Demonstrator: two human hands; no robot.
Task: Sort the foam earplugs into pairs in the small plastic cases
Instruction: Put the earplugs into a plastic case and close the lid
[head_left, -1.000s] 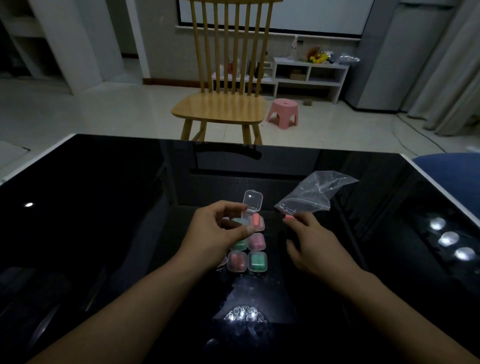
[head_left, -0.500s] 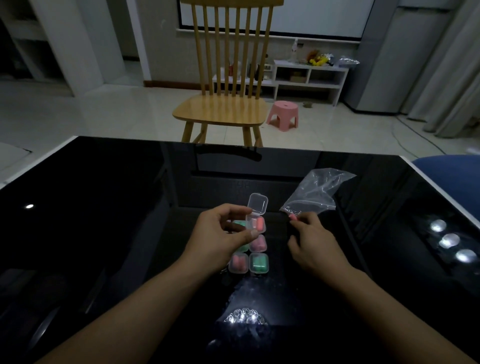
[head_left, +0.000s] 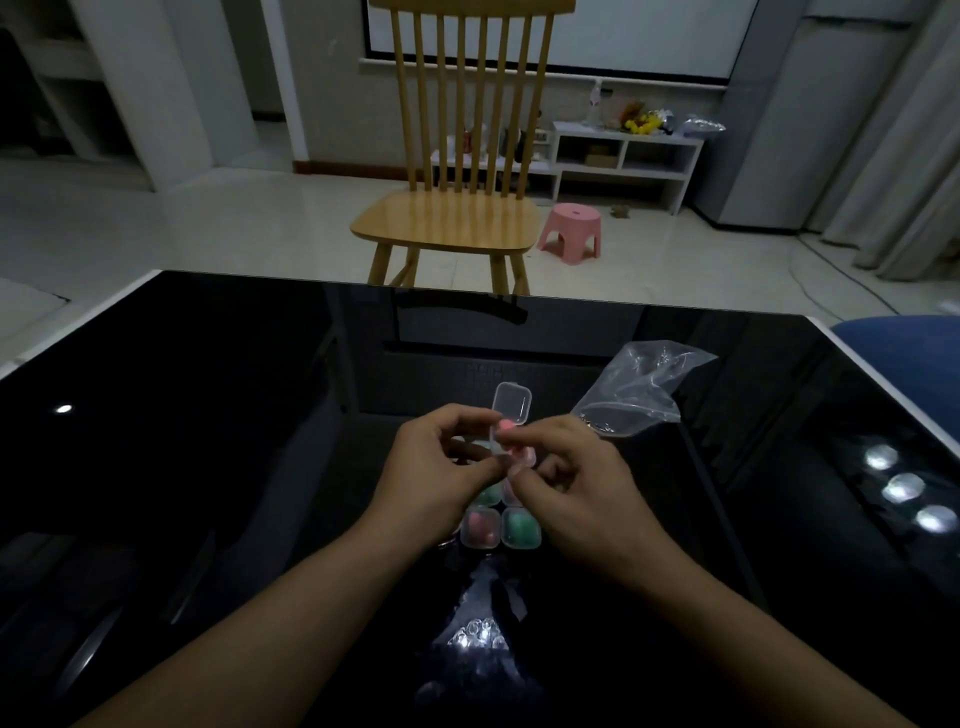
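While the left hand (head_left: 441, 470) curls its fingers around an open clear case (head_left: 511, 415) whose lid stands up, the right hand (head_left: 563, 475) pinches a pink earplug (head_left: 505, 428) just above that case. Nearer the person, closed cases (head_left: 498, 527) holding pink and green plugs sit in two columns on the black table (head_left: 208, 415). A crumpled plastic bag (head_left: 636, 389) lies just right of the hands.
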